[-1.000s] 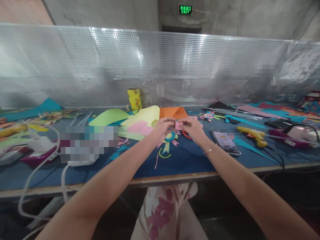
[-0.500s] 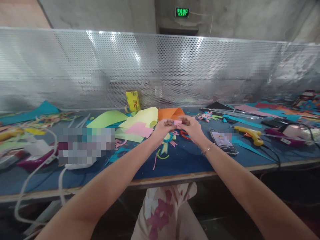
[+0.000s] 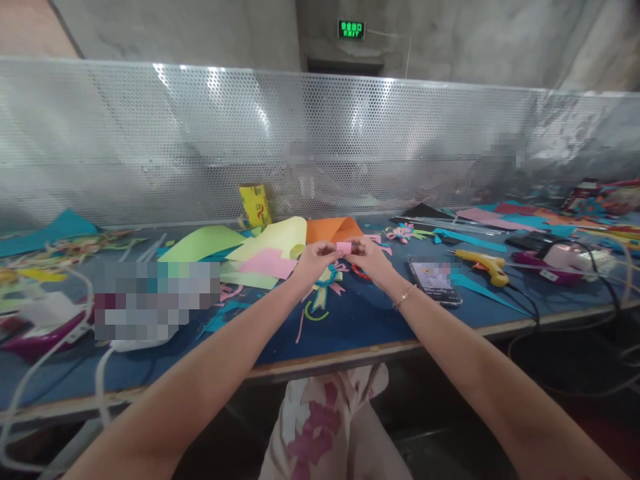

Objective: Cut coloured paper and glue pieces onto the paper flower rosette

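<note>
Between my two hands is a small piece of pink paper, held above the table. My left hand pinches its left end, and my right hand pinches its right end. Just below them on the table lies a blue and pale yellow paper rosette with ribbon tails, partly covered by my left hand. A curved green strip rests by its tails. Red-handled scissors, as far as I can tell from the red loop, lie under my right hand.
Coloured sheets, including yellow, orange and green, lie behind my hands. A phone and a yellow glue gun are on the right. A perforated metal screen closes off the table's back.
The whole view has shifted slightly, so things appear further left. Both hands keep their pinch on the pink paper, which looks a little more stretched out between the fingers.
</note>
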Demonstrator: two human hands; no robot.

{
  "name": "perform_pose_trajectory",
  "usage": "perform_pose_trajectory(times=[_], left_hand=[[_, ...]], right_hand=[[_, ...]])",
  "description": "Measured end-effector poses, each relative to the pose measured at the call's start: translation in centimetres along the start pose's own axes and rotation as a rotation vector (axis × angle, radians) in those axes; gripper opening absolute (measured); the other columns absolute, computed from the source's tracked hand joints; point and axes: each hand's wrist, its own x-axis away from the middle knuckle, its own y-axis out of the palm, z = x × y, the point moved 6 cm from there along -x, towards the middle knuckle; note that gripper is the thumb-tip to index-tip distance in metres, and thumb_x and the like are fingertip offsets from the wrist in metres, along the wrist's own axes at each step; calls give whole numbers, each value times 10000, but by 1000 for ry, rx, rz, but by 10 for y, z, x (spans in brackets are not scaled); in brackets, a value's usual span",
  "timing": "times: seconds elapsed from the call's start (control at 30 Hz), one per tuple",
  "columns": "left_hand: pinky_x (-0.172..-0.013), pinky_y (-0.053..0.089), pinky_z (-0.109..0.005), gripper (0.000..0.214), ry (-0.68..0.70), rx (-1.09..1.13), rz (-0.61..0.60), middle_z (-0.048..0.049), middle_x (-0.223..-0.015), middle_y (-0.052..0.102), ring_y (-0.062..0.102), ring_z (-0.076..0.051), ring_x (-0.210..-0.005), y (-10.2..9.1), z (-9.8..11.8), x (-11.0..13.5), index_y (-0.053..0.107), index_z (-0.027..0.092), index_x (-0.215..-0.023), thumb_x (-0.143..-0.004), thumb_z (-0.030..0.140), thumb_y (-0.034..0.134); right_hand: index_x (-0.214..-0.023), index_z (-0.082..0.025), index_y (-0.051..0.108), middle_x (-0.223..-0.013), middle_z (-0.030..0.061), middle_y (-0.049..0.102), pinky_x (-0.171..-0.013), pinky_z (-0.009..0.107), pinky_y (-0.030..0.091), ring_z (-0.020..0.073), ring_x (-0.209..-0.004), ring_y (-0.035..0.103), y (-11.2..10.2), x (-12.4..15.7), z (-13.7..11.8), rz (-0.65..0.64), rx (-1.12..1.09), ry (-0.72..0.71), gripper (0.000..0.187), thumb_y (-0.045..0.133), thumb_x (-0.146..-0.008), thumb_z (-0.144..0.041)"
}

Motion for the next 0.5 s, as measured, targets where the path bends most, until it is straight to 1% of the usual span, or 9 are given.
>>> perform_pose_trajectory(times=[0.07, 0.13, 0.27, 0.33, 0.5], left_hand=[[-548, 372, -224, 197, 15, -52, -7, 19, -573, 536, 471, -89, -557, -2, 2, 0, 568, 141, -595, -561, 312, 660], [-544, 369, -225, 200, 19, -98, -16, 16, -571, 538, 468, -92, -556, -3, 3, 0, 571, 141, -581, -565, 323, 653], [-531, 360, -220, 201, 34, -162, -27, 19, -556, 522, 462, -94, -552, -4, 6, 0, 566, 142, -571, -566, 327, 645], [-535, 364, -222, 194, 43, -189, -32, 15, -558, 524, 469, -100, -561, -4, 7, 0, 568, 143, -577, -565, 322, 641], [-562, 382, -231, 180, 55, -252, -67, 5, -568, 545, 493, -110, -570, -3, 6, 0, 576, 153, -575, -600, 327, 612]], right_hand=[[-852, -166, 513, -853, 40, 605, -781, 315, 438, 131, -789, 572, 0, -1, -1, -15, 20, -36, 271, 619, -603, -189], [-852, -164, 518, -869, 46, 600, -778, 311, 441, 132, -805, 568, -1, -2, -3, -14, 34, -60, 276, 630, -603, -210], [-853, -157, 526, -753, 19, 584, -701, 291, 451, 111, -697, 558, -4, -1, -4, 7, 82, -41, 258, 612, -611, -181], [-840, -152, 532, -735, 15, 581, -688, 291, 449, 107, -674, 552, -4, 0, -3, -1, 95, -28, 234, 601, -618, -176], [-829, -154, 548, -834, 39, 599, -744, 295, 440, 117, -760, 560, -2, 0, -4, -13, 114, -55, 225, 607, -615, -187]])
